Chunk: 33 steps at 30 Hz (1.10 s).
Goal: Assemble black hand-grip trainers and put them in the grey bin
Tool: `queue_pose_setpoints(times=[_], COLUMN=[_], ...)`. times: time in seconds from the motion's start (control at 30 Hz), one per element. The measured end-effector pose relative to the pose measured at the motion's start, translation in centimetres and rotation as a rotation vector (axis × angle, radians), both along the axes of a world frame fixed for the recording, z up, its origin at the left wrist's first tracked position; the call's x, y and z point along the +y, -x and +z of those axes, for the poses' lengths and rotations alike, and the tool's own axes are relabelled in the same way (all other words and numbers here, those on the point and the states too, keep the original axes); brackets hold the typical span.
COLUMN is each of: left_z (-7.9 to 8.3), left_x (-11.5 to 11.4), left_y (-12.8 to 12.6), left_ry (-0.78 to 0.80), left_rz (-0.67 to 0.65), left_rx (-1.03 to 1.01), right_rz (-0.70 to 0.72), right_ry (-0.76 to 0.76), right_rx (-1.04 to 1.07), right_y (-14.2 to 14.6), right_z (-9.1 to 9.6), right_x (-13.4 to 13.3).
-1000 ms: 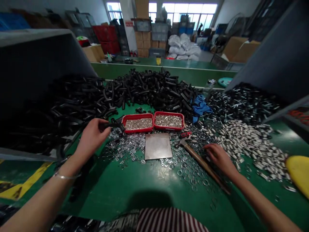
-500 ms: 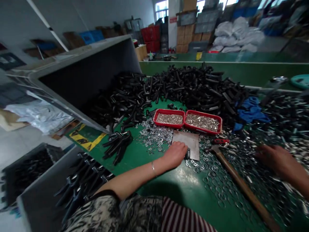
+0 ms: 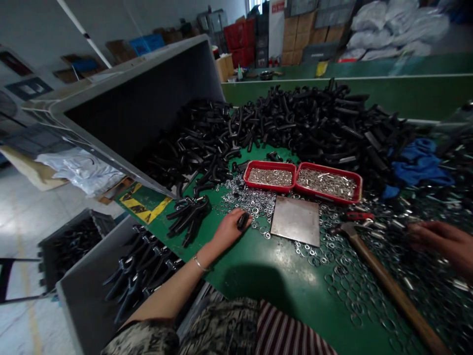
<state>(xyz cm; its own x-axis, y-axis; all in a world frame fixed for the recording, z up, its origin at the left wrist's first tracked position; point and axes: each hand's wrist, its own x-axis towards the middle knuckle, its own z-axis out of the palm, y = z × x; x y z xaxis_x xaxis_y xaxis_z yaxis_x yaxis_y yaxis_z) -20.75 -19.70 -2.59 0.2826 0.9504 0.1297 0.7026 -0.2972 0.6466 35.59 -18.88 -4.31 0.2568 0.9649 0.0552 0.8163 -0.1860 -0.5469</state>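
My left hand (image 3: pixel 229 230) is closed round a black handle-like part (image 3: pixel 243 221), just left of a square metal plate (image 3: pixel 295 220). Small washers and nuts (image 3: pixel 254 202) lie scattered beyond its fingers. At the right, my right hand (image 3: pixel 438 241) hangs over a spread of small metal parts, fingers bent together; anything between them is too small or blurred to name. A hammer (image 3: pixel 384 276) with a wooden handle lies between the plate and that hand, with a red-handled tool (image 3: pixel 358 216) near its head.
Two red trays (image 3: pixel 327 197) of small metal pieces stand behind the plate. A large grey bin (image 3: pixel 121 158) lies tipped at the left, black parts (image 3: pixel 295 118) heaped from it across the back. Assembled black parts (image 3: pixel 188 219) lie near the table's left edge. A blue cloth (image 3: pixel 419 158) is at right.
My left hand has moved left off the metal plate, carrying the black part. The right hand stays over the small metal parts. The view has shifted slightly.
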Motion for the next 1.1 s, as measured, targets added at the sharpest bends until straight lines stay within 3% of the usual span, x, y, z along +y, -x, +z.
queue_pose_setpoints(times=[0.07, 0.2, 0.33, 0.4, 0.47, 0.63, 0.73, 0.87, 1.1], left_z=[-0.6, -1.7, -2.0, -1.8, -1.4, -1.5, -2.0, -2.4, -1.9], left_x=[-0.1, -0.1, 1.0, 1.4, 1.0, -2.0, -3.1, -2.9, -1.8], left_y=[1.0, 0.1, -1.5, -2.0, -2.3, -3.5, -4.4, -4.8, -4.5], left_ry=[0.023, -0.026, -0.065, -0.058, -0.047, 0.008, 0.016, 0.064, 0.083], left_rz=[-0.071, -0.150, -0.096, -0.042, -0.046, -0.234, -0.191, -0.091, 0.073], left_rx=[0.109, 0.350, 0.473, 0.464, 0.397, 0.290, 0.315, 0.250, -0.054], right_rz=[-0.012, -0.077, 0.042, 0.135, 0.196, 0.224, 0.172, 0.190, 0.164], right_ry=[0.090, 0.057, 0.050, 0.058, 0.066, 0.111, 0.128, 0.105, 0.138], right_rx=[-0.012, -0.093, 0.209, 0.445, 0.550, 0.744, 0.936, 1.301, 1.434], right_y=[2.4, 7.7, 12.9, 15.3, 17.6, 22.4, 24.1, 25.0, 24.0], right_z=[0.6, 1.7, 2.7, 2.8, 2.4, 0.5, -0.3, -0.9, -0.9], right_x=[0.6, 1.3, 1.4, 1.3, 1.1, 0.2, -0.4, -0.9, -1.1])
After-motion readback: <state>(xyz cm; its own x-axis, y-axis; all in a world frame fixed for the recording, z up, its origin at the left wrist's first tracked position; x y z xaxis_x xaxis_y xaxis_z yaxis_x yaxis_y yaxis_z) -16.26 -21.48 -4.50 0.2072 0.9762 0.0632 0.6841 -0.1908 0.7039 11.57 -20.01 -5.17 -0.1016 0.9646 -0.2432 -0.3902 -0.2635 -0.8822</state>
